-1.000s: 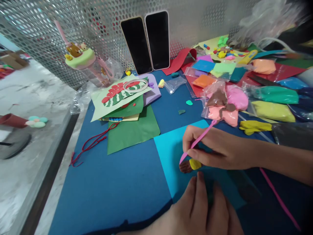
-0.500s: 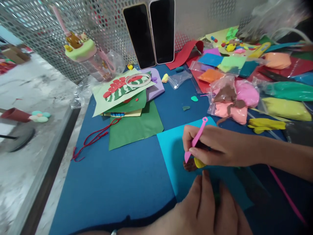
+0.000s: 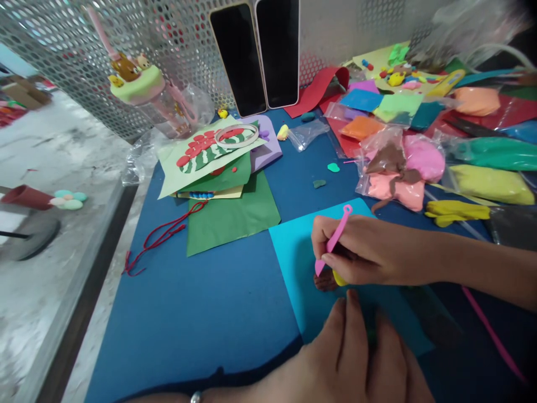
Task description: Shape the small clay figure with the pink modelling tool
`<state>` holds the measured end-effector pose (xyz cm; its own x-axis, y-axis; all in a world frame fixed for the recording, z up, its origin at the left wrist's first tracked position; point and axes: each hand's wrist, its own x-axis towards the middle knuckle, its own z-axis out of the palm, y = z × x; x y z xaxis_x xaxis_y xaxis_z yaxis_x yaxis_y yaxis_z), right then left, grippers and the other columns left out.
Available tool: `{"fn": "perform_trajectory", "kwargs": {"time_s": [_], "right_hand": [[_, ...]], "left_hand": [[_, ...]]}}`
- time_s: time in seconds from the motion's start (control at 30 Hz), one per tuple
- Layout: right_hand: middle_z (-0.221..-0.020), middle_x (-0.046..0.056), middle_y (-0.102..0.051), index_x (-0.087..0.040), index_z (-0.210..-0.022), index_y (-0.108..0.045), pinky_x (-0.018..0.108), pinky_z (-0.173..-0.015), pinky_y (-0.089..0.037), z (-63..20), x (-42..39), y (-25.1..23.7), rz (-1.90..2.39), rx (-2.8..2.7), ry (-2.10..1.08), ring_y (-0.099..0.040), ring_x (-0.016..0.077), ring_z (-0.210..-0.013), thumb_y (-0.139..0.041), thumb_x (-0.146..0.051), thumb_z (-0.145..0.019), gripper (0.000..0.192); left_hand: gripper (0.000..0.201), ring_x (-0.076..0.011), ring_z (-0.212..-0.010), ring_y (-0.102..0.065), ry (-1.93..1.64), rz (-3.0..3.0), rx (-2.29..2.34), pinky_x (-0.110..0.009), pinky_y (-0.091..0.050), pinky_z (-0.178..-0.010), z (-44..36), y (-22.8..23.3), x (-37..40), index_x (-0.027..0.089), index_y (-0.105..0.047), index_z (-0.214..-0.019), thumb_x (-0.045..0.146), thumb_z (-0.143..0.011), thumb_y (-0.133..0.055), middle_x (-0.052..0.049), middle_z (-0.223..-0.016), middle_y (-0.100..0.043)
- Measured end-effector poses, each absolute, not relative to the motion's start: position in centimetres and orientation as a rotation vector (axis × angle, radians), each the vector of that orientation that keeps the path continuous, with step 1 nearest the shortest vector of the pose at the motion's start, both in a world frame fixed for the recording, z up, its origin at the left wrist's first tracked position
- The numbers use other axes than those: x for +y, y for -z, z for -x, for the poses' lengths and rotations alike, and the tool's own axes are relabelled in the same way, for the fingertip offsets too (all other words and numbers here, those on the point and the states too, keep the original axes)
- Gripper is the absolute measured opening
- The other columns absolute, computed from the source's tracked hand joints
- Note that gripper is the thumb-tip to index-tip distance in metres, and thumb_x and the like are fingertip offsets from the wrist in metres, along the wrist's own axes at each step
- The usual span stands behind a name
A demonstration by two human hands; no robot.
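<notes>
My right hand (image 3: 369,254) grips a pink plastic clay tool (image 3: 333,239), its tip pressed down onto a small brown clay piece (image 3: 324,281) with a yellow clay bit (image 3: 338,278) beside it. Both sit on a light blue paper sheet (image 3: 293,252). My left hand (image 3: 352,358) lies flat on the near edge of that sheet, fingers pointing toward the clay, holding nothing that I can see.
Bags of coloured clay (image 3: 403,165) and paper sheets crowd the right side. A green sheet (image 3: 230,218), a red-and-green paper craft (image 3: 205,154), a tape ring (image 3: 237,136) and red string (image 3: 161,238) lie to the left. Two phones (image 3: 258,56) lean on the perforated panel. A pink bottle (image 3: 155,101) stands at the back left.
The pink tool has swung more upright in my right hand and its tip stays at the brown clay. The view has shifted slightly downward.
</notes>
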<state>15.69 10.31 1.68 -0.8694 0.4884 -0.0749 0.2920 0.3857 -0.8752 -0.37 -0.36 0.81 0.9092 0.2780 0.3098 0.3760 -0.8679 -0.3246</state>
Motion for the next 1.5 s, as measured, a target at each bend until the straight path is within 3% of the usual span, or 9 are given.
{"fn": "perform_trajectory", "kwargs": {"time_s": [0.17, 0.43, 0.67, 1.13, 1.37, 1.5], "right_hand": [[-0.076, -0.002, -0.062, -0.021, -0.084, -0.042, 0.017, -0.054, -0.044, -15.8, 10.3, -1.7, 0.769, -2.424, -1.428, -0.063, 0.0098, -0.064, -0.044, -0.012, -0.088, 0.011], [-0.081, 0.0, -0.069, -0.022, -0.084, -0.041, 0.018, -0.055, -0.046, -16.1, 10.5, -1.7, 0.715, -2.445, -1.537, -0.068, 0.0122, -0.071, -0.048, -0.011, -0.087, 0.013], [-0.08, 0.001, -0.07, -0.022, -0.083, -0.042, 0.02, -0.056, -0.045, -16.2, 10.4, -1.6, 0.673, -2.497, -1.471, -0.069, 0.0139, -0.071, -0.05, -0.01, -0.083, 0.014], [-0.072, 0.0, -0.066, -0.022, -0.083, -0.043, 0.02, -0.052, -0.044, -16.4, 9.9, -0.5, 0.526, -2.517, -1.256, -0.068, 0.0149, -0.068, -0.049, -0.008, -0.079, 0.016], [-0.074, -0.001, -0.066, -0.021, -0.086, -0.042, 0.019, -0.052, -0.045, -16.6, 10.0, -0.7, 0.571, -2.376, -1.402, -0.067, 0.0128, -0.067, -0.048, -0.008, -0.079, 0.016], [-0.076, 0.0, -0.066, -0.021, -0.084, -0.043, 0.02, -0.054, -0.045, -16.4, 9.8, -0.7, 0.53, -2.424, -1.336, -0.066, 0.0126, -0.067, -0.048, -0.006, -0.078, 0.016]], "left_hand": [[0.036, -0.0162, -0.087, -0.069, 0.36, 2.686, -0.499, -0.026, -0.057, -0.077, 0.3, -1.1, -0.2, 0.02, -0.065, -0.111, 0.016, -0.093, -0.034, 0.001, -0.106, -0.071], [0.038, -0.0152, -0.088, -0.069, 0.336, 2.677, -0.483, -0.025, -0.056, -0.078, 0.5, -1.1, -0.1, 0.022, -0.064, -0.113, 0.015, -0.093, -0.032, 0.002, -0.109, -0.07], [0.037, -0.0168, -0.092, -0.068, 0.271, 2.685, -0.432, -0.027, -0.055, -0.082, 0.8, -1.2, -0.1, 0.019, -0.06, -0.118, 0.017, -0.092, -0.035, -0.003, -0.116, -0.067], [0.033, -0.0154, -0.084, -0.069, 0.399, 2.695, -0.505, -0.026, -0.057, -0.074, 0.3, -1.0, 0.1, 0.018, -0.064, -0.11, 0.016, -0.094, -0.035, -0.001, -0.106, -0.071], [0.033, -0.0165, -0.088, -0.069, 0.339, 2.717, -0.47, -0.027, -0.056, -0.077, 0.4, -1.2, -0.1, 0.019, -0.062, -0.112, 0.016, -0.093, -0.035, -0.001, -0.109, -0.07], [0.032, -0.016, -0.087, -0.069, 0.34, 2.707, -0.471, -0.026, -0.056, -0.075, 0.4, -1.2, 0.0, 0.017, -0.062, -0.113, 0.017, -0.093, -0.037, -0.003, -0.11, -0.07]]}}
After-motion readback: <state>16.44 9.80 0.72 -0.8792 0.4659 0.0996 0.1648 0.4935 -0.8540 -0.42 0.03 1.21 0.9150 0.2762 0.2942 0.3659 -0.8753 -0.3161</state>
